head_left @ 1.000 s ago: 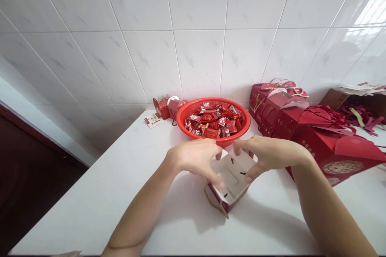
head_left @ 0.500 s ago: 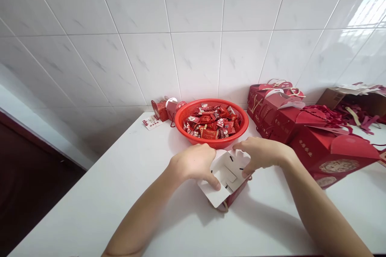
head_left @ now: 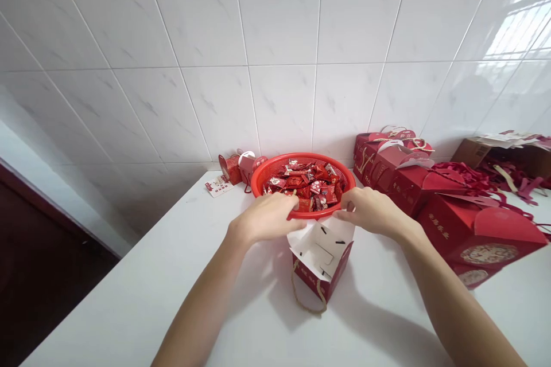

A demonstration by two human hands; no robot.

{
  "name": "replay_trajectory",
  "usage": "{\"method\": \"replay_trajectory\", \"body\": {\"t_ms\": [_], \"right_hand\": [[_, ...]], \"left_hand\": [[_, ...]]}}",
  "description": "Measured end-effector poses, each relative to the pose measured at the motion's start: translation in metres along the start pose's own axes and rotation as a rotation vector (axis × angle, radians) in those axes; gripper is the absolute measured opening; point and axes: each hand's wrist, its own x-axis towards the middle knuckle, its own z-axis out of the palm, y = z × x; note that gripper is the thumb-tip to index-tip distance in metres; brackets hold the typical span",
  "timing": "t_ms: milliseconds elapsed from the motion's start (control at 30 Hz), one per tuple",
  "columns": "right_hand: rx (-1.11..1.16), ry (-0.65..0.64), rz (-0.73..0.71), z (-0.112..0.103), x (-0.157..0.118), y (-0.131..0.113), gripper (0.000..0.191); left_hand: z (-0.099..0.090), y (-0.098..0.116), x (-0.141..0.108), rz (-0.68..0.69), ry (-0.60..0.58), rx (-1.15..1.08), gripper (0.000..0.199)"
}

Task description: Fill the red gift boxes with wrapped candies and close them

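An open red box with a white inside and a rope handle stands on the white table; black slots show in its inner walls. Just behind it, a red plastic basket holds many red-wrapped candies. My left hand is at the basket's front left rim, thumb and fingers apart, with nothing seen in it. At the front right rim is my right hand, its thumb and curled fingers near the rim; what lies between them, if anything, is hidden.
Several closed red gift boxes line the right side. Behind them sits a cardboard box with dark red ribbons. Two small red boxes and a printed card lie left of the basket, near the tiled wall.
Both hands have left the open box and moved back to the basket's front rim. The box's front flap no longer lies folded outward, and its rope handle now shows in front.
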Motion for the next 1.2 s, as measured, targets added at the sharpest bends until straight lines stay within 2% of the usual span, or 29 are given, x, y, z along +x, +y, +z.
{"method": "replay_trajectory", "body": {"t_ms": [100, 167, 200, 267, 367, 433, 500, 600, 667, 800, 900, 1033, 1200], "right_hand": [[0.113, 0.132, -0.016, -0.001, 0.006, 0.003, 0.02], [0.221, 0.187, -0.08, 0.004, 0.017, 0.003, 0.019], [0.296, 0.195, -0.126, 0.009, 0.026, 0.002, 0.018], [0.516, 0.162, -0.203, 0.02, 0.047, 0.003, 0.015], [0.865, 0.031, -0.18, 0.037, 0.082, 0.005, 0.019], [0.975, -0.027, -0.132, 0.046, 0.1, 0.007, 0.028], [1.039, -0.063, -0.089, 0.052, 0.112, 0.007, 0.036], [1.106, -0.117, -0.034, 0.055, 0.119, 0.006, 0.047], [1.128, -0.147, -0.014, 0.056, 0.12, 0.005, 0.053], [1.2, -0.199, -0.048, 0.058, 0.121, 0.007, 0.06], [1.291, -0.204, -0.146, 0.061, 0.124, 0.011, 0.057], [1.478, -0.122, -0.181, 0.064, 0.126, 0.016, 0.054], [1.541, -0.03, -0.199, 0.064, 0.124, 0.016, 0.049]], "left_hand": [[0.007, -0.022, 0.026, 0.101, 0.161, -0.063, 0.029], [0.017, -0.035, 0.048, 0.172, 0.226, -0.134, 0.031], [0.022, -0.041, 0.059, 0.199, 0.213, -0.182, 0.037], [0.031, -0.049, 0.078, 0.177, 0.072, -0.307, 0.043], [0.037, -0.055, 0.092, 0.138, -0.086, -0.358, 0.031], [0.039, -0.056, 0.093, 0.147, -0.055, -0.378, 0.024], [0.04, -0.057, 0.091, 0.179, 0.066, -0.458, 0.022], [0.041, -0.059, 0.088, 0.208, 0.256, -0.655, 0.015], [0.042, -0.061, 0.088, 0.222, 0.297, -0.829, 0.01], [0.042, -0.066, 0.091, 0.245, 0.307, -1.094, 0.011], [0.043, -0.068, 0.093, 0.229, 0.313, -1.083, 0.006], [0.046, -0.066, 0.093, 0.213, 0.292, -1.058, 0.006], [0.043, -0.061, 0.09, 0.126, 0.136, -1.11, 0.021]]}}
